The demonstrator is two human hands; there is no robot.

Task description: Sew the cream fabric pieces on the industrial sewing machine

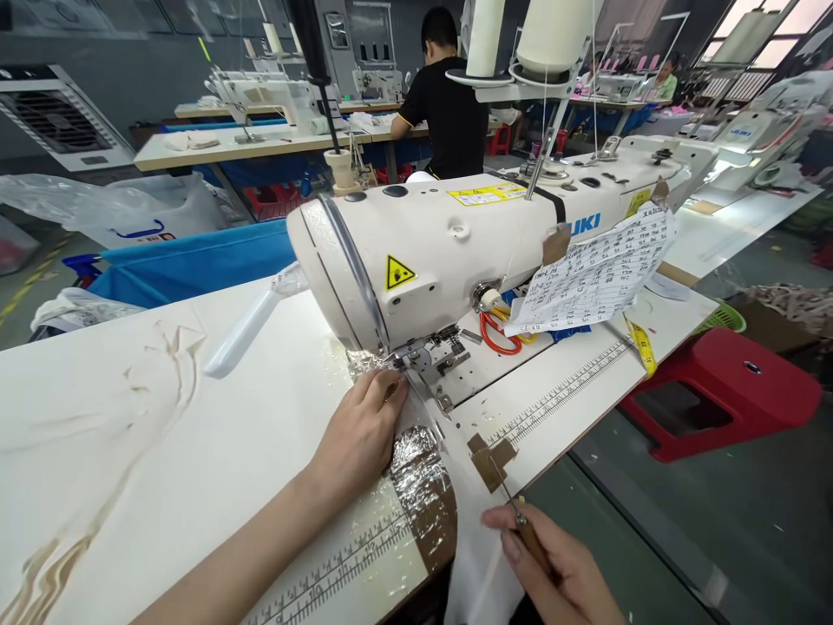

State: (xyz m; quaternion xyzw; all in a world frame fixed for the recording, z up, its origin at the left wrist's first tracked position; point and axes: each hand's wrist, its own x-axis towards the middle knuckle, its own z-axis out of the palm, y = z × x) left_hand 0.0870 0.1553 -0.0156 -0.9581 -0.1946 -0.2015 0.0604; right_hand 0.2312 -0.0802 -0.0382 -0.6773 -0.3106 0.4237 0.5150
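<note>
A cream JUKI sewing machine stands on the white table. My left hand lies on white fabric right in front of the presser foot, fingers curled and pressing the cloth down by the needle. My right hand, at the table's near edge, pinches a thin metal tool with a wooden handle; its tip points up toward a brown tape patch. The fabric hangs over the table edge between my hands.
A printed paper sheet is taped to the machine, with red-handled scissors and a yellow tape measure under it. A red stool stands at right. A blue bin sits behind the table. A person in black works farther back.
</note>
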